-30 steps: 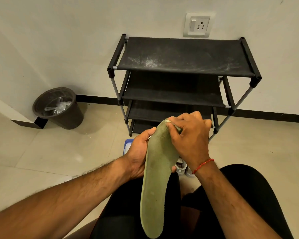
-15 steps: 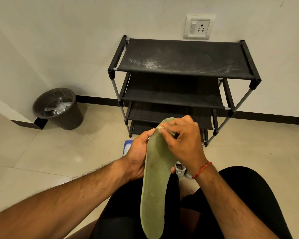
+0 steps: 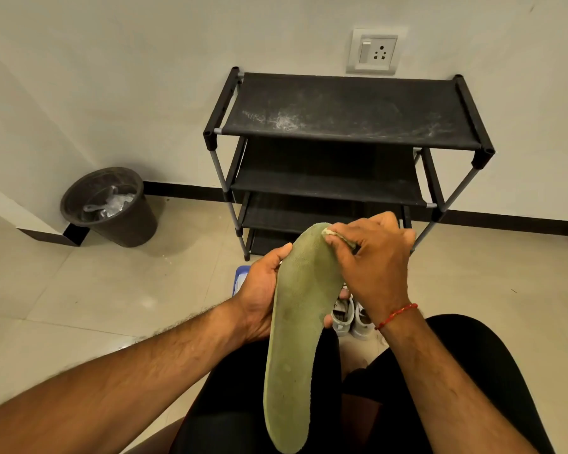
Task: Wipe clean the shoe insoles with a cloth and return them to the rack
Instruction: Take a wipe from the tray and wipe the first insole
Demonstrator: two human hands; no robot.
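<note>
My left hand [image 3: 259,296] grips the insole [image 3: 295,339]; my right hand [image 3: 374,267] fingers pinch the cloth [image 3: 333,233], wiping its far end. Next: wipe toward the near end.

Dark round bin [image 3: 128,227] is set on the tiled floor [image 3: 112,290] by the white wall [image 3: 112,77] at left, clear plastic [image 3: 115,203] seen inside. A switch-and-socket plate [image 3: 376,51] is mounted on the wall. Pale shoes [image 3: 345,317] and a partly hidden blue object [image 3: 240,278] are noted on the floor.
</note>
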